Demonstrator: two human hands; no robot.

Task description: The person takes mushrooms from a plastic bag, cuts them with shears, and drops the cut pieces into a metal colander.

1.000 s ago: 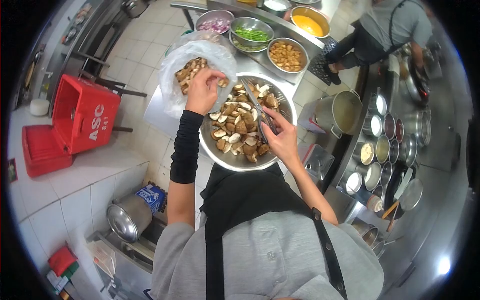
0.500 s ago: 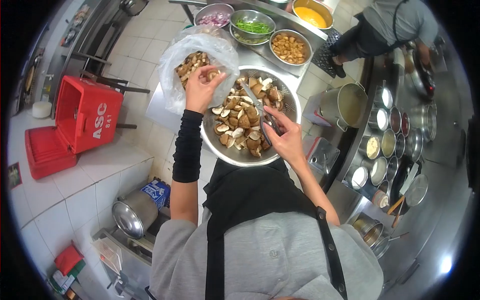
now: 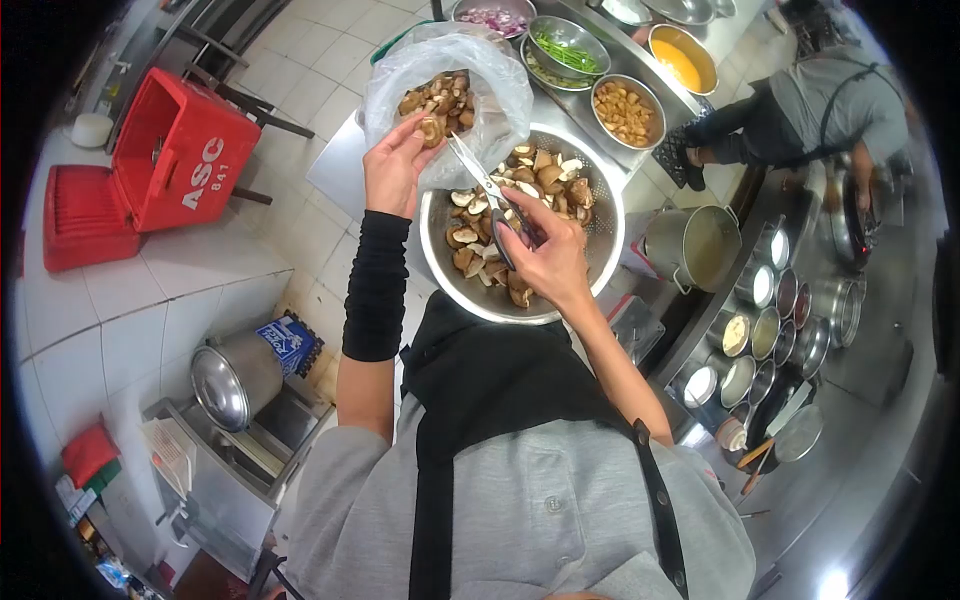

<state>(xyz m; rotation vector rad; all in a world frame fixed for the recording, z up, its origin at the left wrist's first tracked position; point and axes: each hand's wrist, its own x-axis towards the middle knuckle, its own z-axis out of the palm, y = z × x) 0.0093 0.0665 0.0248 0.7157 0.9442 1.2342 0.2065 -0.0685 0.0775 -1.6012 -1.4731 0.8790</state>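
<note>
My left hand pinches a brown mushroom at the mouth of a clear plastic bag, which holds more whole mushrooms. In my right hand is a pair of scissors, my fingers around the dark handles. The blades point up and left, with their tips close to the held mushroom. Below them sits a steel colander with cut mushroom pieces, brown caps and pale insides showing. My right hand is over the colander's contents.
Behind the colander stand bowls of chopped onion, green vegetables, brown cubes and orange liquid. A large pot is to the right. A co-worker stands at the stove. A red cooler box is at left.
My left hand has turned the mushroom outward beside the bag's mouth. The scissors have moved from over the colander up and left to the mushroom. The whole view has shifted.
</note>
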